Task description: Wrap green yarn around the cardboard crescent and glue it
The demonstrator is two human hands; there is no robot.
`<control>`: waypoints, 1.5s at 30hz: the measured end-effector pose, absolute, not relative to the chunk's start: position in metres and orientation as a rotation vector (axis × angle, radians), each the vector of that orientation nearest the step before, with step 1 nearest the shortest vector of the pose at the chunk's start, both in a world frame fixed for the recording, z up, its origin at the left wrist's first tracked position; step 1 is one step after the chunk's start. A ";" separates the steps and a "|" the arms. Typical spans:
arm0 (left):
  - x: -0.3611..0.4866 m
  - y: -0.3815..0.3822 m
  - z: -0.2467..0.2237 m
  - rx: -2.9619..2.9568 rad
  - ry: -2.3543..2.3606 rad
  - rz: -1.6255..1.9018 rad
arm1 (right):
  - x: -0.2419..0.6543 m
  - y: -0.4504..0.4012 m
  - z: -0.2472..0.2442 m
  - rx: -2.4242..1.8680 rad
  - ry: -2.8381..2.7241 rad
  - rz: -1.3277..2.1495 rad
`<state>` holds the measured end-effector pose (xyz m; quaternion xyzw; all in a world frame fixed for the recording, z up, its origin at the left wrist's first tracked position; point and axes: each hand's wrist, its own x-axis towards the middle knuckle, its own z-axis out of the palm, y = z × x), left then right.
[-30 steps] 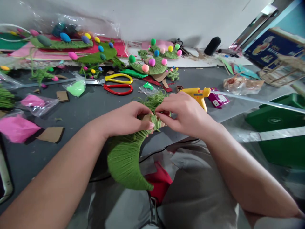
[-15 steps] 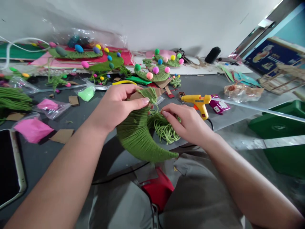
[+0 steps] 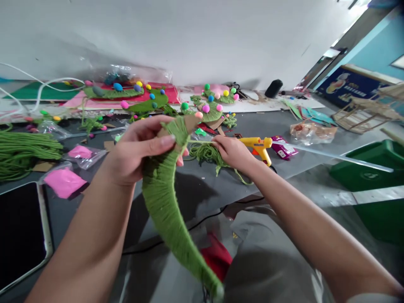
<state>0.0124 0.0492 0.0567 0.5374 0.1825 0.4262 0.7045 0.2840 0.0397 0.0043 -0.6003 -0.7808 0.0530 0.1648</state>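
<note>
My left hand (image 3: 143, 149) grips the upper part of a crescent-shaped cardboard piece (image 3: 167, 206) wound with green yarn. Bare brown cardboard shows at its upper tip, and the wrapped lower tip hangs down over my lap. From the crescent, a strand of green yarn (image 3: 201, 142) runs taut to my right hand (image 3: 233, 153), which pinches it between closed fingers. Under and beside that hand lies a loose tangle of green yarn (image 3: 206, 155) on the grey table. A yellow glue gun (image 3: 259, 145) rests just beyond my right hand.
Yarn-wrapped shapes with coloured pompoms (image 3: 206, 110) line the wall. To the left are a green yarn bundle (image 3: 28, 151), pink packets (image 3: 65, 181) and a tablet-like device (image 3: 22, 235). At right stand a purple packet (image 3: 283, 147), a clear stick (image 3: 344, 156) and a green bin (image 3: 372, 168).
The crescent has turned more upright and edge-on, its lower tip swinging down toward my lap. My right hand has drawn away from it, pulling the strand straight.
</note>
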 end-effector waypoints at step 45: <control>0.034 0.053 0.038 1.403 0.546 0.523 | 0.263 -0.009 0.022 -1.164 -1.816 1.195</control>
